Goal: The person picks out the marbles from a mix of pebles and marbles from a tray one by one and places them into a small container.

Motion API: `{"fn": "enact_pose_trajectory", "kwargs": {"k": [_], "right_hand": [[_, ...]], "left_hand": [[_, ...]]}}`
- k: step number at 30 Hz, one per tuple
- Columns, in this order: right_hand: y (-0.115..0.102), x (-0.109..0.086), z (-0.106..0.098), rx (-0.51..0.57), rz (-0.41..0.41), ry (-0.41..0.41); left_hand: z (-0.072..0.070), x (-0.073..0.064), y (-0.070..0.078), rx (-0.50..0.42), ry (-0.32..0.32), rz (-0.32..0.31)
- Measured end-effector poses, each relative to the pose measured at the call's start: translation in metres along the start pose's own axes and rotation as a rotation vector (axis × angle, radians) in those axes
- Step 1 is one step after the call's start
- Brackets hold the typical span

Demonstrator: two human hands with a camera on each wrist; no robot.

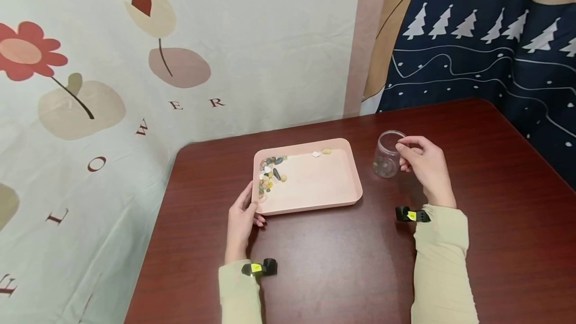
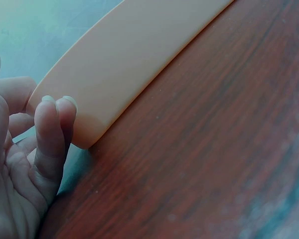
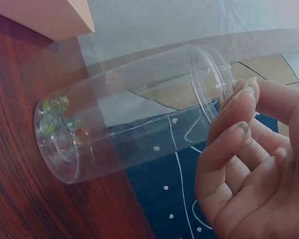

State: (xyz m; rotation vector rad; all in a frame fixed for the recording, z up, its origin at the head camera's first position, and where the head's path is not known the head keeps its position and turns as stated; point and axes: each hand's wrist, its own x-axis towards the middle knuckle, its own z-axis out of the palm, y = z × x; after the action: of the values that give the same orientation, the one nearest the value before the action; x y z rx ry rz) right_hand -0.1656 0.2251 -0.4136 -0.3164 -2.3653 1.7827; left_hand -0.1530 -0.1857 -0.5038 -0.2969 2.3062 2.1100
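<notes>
A pink rectangular tray lies on the table, with many small stones gathered along its left side. At its near left corner, my left hand holds the tray wall, the thumb at the rim and other fingers outside; the left wrist view shows this hand close up. To the right of the tray, my right hand pinches a clear plastic jar by its open top rim. Several green and yellowish glass marbles rest at the jar's bottom.
A white stone and a yellowish stone lie by the tray's far wall. The dark red wooden table meets a pale flower-printed cloth behind and a navy tree-printed cloth at the back right.
</notes>
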Motion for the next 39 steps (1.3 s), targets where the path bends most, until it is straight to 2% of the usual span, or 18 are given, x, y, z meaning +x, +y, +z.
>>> {"fn": "enact_pose_trajectory", "kwargs": {"k": [5, 10, 25, 34, 39], "right_hand": [[-0.001, 0.001, 0.001, -0.006, -0.008, -0.003], [-0.001, 0.002, 0.003, -0.004, -0.019, 0.007], [-0.017, -0.004, 0.006, 0.071, -0.05, 0.099], [-0.026, -0.009, 0.015, 0.075, -0.093, 0.095], [-0.027, -0.008, 0.022, 0.09, -0.125, 0.07]], "left_hand": [[-0.001, 0.0, -0.001, -0.02, 0.001, 0.02], [-0.002, -0.001, -0.001, -0.031, -0.005, 0.012], [-0.002, -0.001, 0.0, -0.027, -0.008, 0.032], [-0.003, 0.001, 0.0, -0.006, -0.014, 0.003], [-0.002, 0.0, 0.005, -0.016, -0.023, -0.019]]}}
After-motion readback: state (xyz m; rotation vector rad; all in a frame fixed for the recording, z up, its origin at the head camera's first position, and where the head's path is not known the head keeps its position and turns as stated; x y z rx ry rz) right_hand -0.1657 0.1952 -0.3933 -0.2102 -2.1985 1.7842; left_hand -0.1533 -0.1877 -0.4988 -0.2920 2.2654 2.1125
